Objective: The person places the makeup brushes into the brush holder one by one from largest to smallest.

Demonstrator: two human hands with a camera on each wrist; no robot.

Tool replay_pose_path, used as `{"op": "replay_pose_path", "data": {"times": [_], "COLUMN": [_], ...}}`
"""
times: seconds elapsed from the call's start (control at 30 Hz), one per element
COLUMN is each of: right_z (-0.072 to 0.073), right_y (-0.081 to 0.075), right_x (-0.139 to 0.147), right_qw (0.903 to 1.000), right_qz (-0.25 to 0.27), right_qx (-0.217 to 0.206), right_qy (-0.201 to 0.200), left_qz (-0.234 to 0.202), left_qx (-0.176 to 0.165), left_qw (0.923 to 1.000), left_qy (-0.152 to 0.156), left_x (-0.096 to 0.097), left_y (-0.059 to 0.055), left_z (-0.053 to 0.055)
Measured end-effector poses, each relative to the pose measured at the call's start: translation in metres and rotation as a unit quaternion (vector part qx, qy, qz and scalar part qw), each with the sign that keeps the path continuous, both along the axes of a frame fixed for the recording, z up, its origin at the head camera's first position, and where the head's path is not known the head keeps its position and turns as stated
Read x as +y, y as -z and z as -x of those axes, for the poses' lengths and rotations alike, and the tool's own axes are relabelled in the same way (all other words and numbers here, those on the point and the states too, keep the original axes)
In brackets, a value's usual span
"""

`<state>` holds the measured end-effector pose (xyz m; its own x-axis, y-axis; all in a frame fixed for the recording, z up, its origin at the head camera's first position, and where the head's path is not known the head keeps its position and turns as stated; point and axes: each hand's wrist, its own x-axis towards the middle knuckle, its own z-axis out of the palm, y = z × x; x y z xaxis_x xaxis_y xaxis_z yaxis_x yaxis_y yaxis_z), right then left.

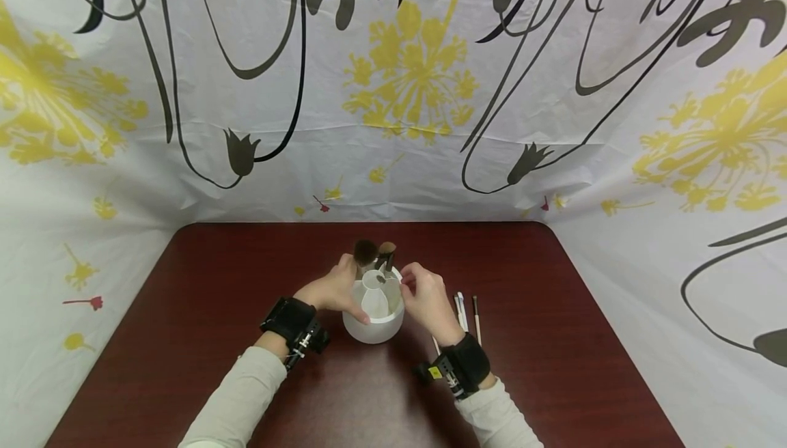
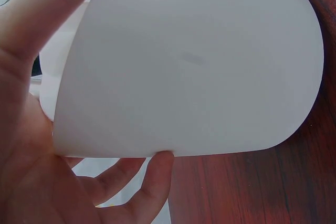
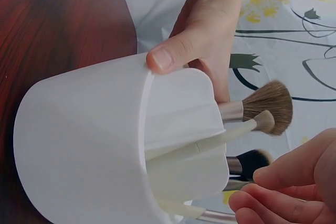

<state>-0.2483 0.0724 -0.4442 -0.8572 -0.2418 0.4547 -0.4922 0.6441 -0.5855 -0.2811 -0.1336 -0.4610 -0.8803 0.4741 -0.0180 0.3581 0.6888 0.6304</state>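
Note:
A white round brush holder (image 1: pixel 372 332) with inner dividers stands on the dark red table. My left hand (image 1: pixel 335 291) grips it from the left, thumb over the front rim and fingers at the far side; the left wrist view shows its plain white wall (image 2: pixel 194 77). In the right wrist view, a fluffy brown makeup brush (image 3: pixel 270 106), a small pale-handled brush (image 3: pixel 262 123) and a black-and-tan brush (image 3: pixel 252 162) stick out of it. At its right rim, my right hand (image 1: pixel 430 301) pinches another pale-handled makeup brush (image 3: pixel 178 209), whose tip the fingers hide.
Several slim brushes (image 1: pixel 477 318) lie on the table (image 1: pixel 553 366) to the right, partly behind my right wrist. A white patterned cloth (image 1: pixel 393 182) hangs behind the table's back edge and along both sides.

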Motion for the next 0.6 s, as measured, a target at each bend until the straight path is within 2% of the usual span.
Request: {"op": "replay_pose_path", "data": {"times": [0.3, 0.6], "right_z": [-0.001, -0.003], "right_y": [0.005, 0.013], "right_x": [0.013, 0.038], "right_qw": [0.9996, 0.9977], "right_qz": [-0.013, -0.022], "right_qx": [-0.003, -0.015], "right_qy": [0.025, 0.062], "left_qz": [0.004, 0.007], "left_qx": [-0.001, 0.001], "left_qw": [1.0, 1.0], "left_qy": [0.0, 0.003], "left_x": [-0.001, 0.0], "left_y": [0.004, 0.004], "left_z": [0.002, 0.003]}}
